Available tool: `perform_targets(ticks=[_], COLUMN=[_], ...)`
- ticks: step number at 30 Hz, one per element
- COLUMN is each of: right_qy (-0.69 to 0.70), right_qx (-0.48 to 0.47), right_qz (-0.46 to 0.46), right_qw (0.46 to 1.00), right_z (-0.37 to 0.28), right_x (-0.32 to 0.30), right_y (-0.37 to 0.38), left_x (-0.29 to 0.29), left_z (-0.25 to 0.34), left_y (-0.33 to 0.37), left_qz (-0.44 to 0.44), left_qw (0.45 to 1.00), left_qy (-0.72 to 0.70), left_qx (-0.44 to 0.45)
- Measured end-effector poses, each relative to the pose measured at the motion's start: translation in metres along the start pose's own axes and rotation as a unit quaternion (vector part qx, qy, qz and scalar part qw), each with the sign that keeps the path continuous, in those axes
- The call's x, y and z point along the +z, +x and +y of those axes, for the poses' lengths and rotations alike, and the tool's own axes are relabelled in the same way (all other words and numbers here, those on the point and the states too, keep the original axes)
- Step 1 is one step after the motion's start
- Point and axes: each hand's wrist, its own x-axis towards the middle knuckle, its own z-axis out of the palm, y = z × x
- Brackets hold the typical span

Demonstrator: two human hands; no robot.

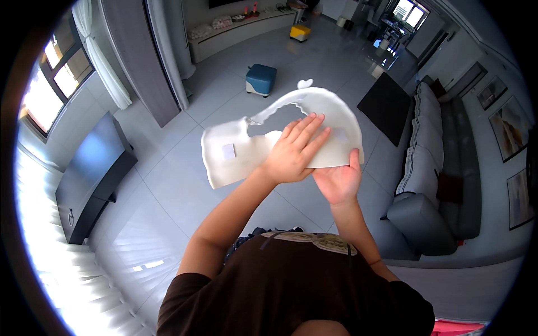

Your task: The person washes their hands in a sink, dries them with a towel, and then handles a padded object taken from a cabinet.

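Note:
I hold up a soft cream toilet seat cover (227, 168), curved and bent, with a cut-out in its middle. A small heart-shaped tab (305, 84) stands out from its far edge. One pale square patch (228, 152) shows on the left part, and another lies faintly beside my fingers. My left hand (296, 147) rests flat on the upper face, fingers stretched and slightly apart. Under the near right edge, my right hand (339, 180) is palm up with its thumb against the rim; its other fingers are hidden beneath the cover.
Grey tiles (168, 193) spread below my hands. A blue and white stool (261, 79) stands ahead, with a yellow box (300, 32) farther off. To the right are a dark mat (385, 107) and a grey sofa (421, 221). A dark low table (92, 173) stands left, near white curtains (73, 285).

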Motion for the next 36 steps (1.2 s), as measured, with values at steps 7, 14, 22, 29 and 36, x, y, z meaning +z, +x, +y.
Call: perform_targets(ticks=[7,14,22,29,36], right_qy=[0.035,0.086,-0.391,-0.215,-0.103], right_qx=[0.047,0.03,-0.047,0.007,0.037], right_qz=[0.004,-0.054,-0.096,-0.109,-0.034], right_qw=[0.998,0.994,0.914,0.971,0.993], right_z=[-0.012,-0.02,0.026,0.016,0.017], right_x=[-0.002,-0.006,-0.044,-0.016,-0.014], right_y=[0.004,0.003,0.009,0.005,0.001], left_x=[0.0,0.0,0.013,-0.002,-0.012], left_z=[-0.011,-0.021,0.016,0.006,0.001], left_y=[-0.017,-0.027,0.001,0.002,-0.013], left_qz=[-0.035,-0.016,-0.014,-0.084,-0.118], left_qw=[0.994,0.973,0.985,0.993,0.991], left_qy=[0.096,0.221,0.167,0.077,0.069], left_qx=[-0.025,-0.069,-0.038,0.019,0.016])
